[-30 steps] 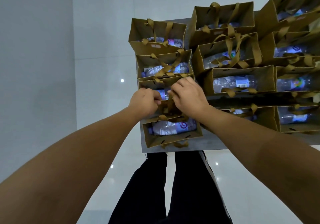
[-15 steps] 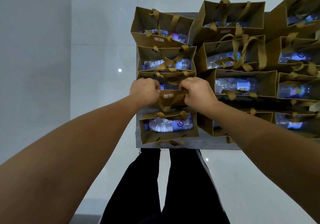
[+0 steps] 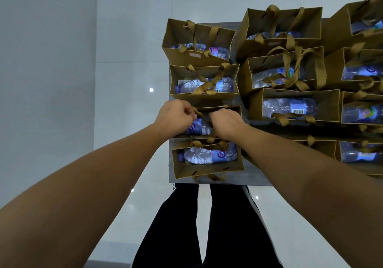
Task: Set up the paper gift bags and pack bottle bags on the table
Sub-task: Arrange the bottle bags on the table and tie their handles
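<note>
Nearest on the grey table [image 3: 257, 179] sits a kraft gift bag [image 3: 207, 169] with a water bottle [image 3: 207, 156] lying inside. Right behind it, the left hand [image 3: 175, 117] and right hand [image 3: 226, 122] are both curled tight, pinching the ribbon handles [image 3: 199, 113] of the third bag [image 3: 232, 108]. More filled bags [image 3: 294, 106] stand in rows beyond.

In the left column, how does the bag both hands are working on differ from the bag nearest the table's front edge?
The worked bag has the left hand and right hand at its mouth, fingers curled on its ribbon handles; the front bag is untouched. The worked bag's bottle is mostly covered by the hands; the front bag's bottle lies in plain view. Both are brown paper bags standing on the table.
</note>
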A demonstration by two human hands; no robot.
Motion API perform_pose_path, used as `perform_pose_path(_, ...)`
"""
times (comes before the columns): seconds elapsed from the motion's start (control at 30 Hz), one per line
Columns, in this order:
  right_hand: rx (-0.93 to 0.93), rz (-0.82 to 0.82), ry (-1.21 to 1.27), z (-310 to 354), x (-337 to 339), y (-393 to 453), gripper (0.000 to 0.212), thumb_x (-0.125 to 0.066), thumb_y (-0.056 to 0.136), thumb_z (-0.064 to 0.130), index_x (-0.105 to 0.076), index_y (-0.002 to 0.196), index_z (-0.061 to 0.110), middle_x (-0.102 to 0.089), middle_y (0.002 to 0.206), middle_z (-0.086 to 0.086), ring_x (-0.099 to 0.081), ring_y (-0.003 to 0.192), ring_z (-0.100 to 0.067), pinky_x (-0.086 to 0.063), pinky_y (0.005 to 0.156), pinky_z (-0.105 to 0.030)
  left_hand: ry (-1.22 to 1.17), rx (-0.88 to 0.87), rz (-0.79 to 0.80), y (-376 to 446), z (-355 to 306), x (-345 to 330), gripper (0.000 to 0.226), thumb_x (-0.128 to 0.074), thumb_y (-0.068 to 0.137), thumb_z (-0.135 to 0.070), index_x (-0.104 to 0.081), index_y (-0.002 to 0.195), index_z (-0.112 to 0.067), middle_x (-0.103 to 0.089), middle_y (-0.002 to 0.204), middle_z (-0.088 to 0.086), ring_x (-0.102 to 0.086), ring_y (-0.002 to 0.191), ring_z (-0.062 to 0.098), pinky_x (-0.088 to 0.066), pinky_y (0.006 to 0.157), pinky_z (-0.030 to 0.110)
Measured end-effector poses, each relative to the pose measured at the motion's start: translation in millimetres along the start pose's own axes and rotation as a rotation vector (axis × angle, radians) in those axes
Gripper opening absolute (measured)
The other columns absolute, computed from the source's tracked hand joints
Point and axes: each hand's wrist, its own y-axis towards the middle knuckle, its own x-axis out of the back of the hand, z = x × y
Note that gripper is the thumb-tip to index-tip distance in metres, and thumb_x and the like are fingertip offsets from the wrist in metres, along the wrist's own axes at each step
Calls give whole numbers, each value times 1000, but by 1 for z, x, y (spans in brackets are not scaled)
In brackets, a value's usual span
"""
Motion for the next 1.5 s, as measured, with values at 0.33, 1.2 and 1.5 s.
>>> perform_pose_path(0.33, 225, -776, 355, 7, -11, -48, 8, -70, 66, 13, -64, 70, 10, -57, 96, -3, -47, 99, -22, -42, 81, -35, 227, -202, -456, 19, -11, 17, 34, -65, 94, -25, -62, 126, -17, -58, 127, 7, -50, 116, 26, -45, 95, 35)
perform_pose_path(1.2, 194, -523, 847, 1, 8, -53, 54, -65, 69, -4, -29, 63, 35, -35, 59, 16, -38, 55, -6, -29, 56, -20, 424, -163, 164, 88, -75, 8, 26, -77, 85, -37, -63, 98, -20, -59, 100, 1, -56, 94, 19, -50, 82, 36)
perform_pose_path(1.5, 112, -254, 604, 33, 58, -86, 27, -65, 90, 16, -55, 113, 25, -66, 98, -1, -62, 95, -22, -55, 84, -44, 160, -63, 74, 38, -69, 78, 31, -54, 100, -48, -59, 79, -25, -64, 80, -1, -57, 76, 12, -38, 63, 27)
